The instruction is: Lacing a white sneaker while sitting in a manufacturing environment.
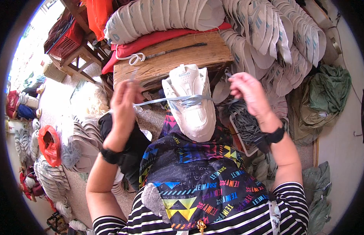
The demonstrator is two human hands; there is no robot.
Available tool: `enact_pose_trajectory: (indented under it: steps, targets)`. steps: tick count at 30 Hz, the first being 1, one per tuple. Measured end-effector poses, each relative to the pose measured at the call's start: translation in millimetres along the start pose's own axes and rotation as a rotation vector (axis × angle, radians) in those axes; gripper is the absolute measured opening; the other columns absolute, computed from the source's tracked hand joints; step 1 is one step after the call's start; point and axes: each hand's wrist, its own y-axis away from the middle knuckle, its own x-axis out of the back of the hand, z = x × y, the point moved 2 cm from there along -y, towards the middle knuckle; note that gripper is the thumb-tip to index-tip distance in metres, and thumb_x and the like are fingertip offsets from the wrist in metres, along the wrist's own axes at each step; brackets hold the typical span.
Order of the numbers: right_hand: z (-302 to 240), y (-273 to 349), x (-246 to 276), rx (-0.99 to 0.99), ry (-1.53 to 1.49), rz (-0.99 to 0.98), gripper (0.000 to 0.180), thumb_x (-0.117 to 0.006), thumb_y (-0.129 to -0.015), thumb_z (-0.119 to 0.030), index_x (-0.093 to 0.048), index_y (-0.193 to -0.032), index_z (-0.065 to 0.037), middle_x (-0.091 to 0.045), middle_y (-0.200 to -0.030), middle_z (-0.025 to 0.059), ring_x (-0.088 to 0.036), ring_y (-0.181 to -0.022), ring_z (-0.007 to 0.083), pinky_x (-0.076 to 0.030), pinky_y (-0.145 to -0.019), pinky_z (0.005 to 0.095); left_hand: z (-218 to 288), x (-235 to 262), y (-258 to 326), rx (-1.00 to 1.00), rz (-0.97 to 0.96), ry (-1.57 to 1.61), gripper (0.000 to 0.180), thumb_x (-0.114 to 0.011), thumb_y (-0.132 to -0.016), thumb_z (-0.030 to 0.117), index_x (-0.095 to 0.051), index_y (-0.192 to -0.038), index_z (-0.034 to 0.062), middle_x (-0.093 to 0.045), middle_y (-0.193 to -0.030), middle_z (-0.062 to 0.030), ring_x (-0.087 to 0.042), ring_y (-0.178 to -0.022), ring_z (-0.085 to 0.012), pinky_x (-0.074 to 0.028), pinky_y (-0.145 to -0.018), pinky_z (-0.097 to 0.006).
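A white sneaker upper (195,117) lies across my lap with its toe toward me and its tongue standing up at the far end. A flat pale blue shoelace (160,100) is threaded at its middle and stretches sideways over the tongue. Left of the upper, my left hand (125,100) is raised with its fingers pinched around the lace; motion blurs the fingertips. On the other side my right hand (248,89) is raised too, fingers pinched on a thin greyish strip that looks like the lace's other end. Part of the lace near the right hand is hard to make out.
Beyond the upper is a wooden bench (170,58) with a thin dark-shafted tool (176,50) and a white cord loop (136,58). Stacked uppers (162,21) line its back. Blue-grey laces (244,121) fill a tray at right; a red bag (49,145) stands at left.
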Motion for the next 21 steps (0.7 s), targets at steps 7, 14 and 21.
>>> enact_pose_trajectory:
  steps: [7,14,21]
  targets:
    - [29.7,-3.0,-51.4,0.18,0.293,-0.181,0.016,-0.062,-0.093,-0.017,-0.064,-0.091,-0.001,-0.063,-0.076,-0.0005,-0.057,-0.071,0.0072,-0.047,-0.066,0.0248,-20.8,-68.6,31.4,0.209,-0.246,0.148,0.022,-0.044,-0.103,0.02,-0.057,-0.101,0.0025,-0.059,-0.085,-0.0015,-0.051,-0.067,-0.0067,-0.044,-0.063,-0.022]
    - [19.0,-4.5,-51.9,0.231,0.489,-0.159,0.017,-0.064,-0.091,-0.016,-0.063,-0.085,0.0,-0.061,-0.075,-0.0019,-0.051,-0.071,0.0037,-0.045,-0.063,0.0248,-3.8,-66.9,38.2,0.377,-0.315,-0.005,0.029,-0.048,-0.102,0.026,-0.062,-0.095,0.0018,-0.051,-0.06,0.0048,-0.041,-0.051,-0.0023,-0.032,-0.046,-0.018]
    - [5.4,-6.6,-58.1,0.377,0.747,-0.083,0.018,-0.064,-0.084,-0.018,-0.058,-0.077,-0.002,-0.061,-0.071,0.0114,-0.061,-0.068,0.0277,-0.047,-0.063,0.0383,-2.8,-64.9,47.0,0.422,-0.3,0.032,0.031,-0.05,-0.101,0.028,-0.065,-0.095,0.0014,-0.053,-0.062,0.0052,-0.043,-0.051,-0.0021,-0.033,-0.047,-0.018]
